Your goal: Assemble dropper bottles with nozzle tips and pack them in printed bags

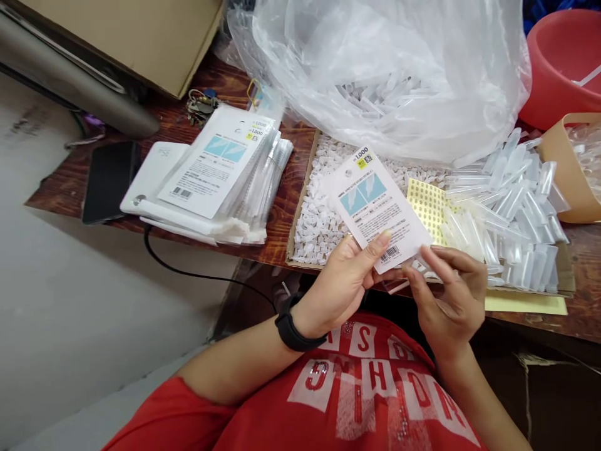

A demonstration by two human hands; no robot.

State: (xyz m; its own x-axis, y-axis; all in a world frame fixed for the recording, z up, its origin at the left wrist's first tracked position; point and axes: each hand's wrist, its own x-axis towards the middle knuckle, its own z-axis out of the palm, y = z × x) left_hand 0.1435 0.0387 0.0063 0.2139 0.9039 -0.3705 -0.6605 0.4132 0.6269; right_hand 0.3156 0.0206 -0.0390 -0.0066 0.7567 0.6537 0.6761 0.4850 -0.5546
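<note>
My left hand grips a white printed packaging card by its lower left part, thumb on the front and fingers behind. The card is tilted, with two blue pictures, a barcode and a "1,000" price mark on it. At its lower right corner, my right hand pinches the edge between thumb and index finger, with the other fingers curled. A sheet of small round stickers lies just behind the card. Beneath it spreads a shallow cardboard tray of small white plastic pieces.
Similar cards are stacked at left beside a white flat device, a black phone and keys. Clear plastic tubes pile up at right. Behind stand a large plastic bag, a red bowl and a cardboard box.
</note>
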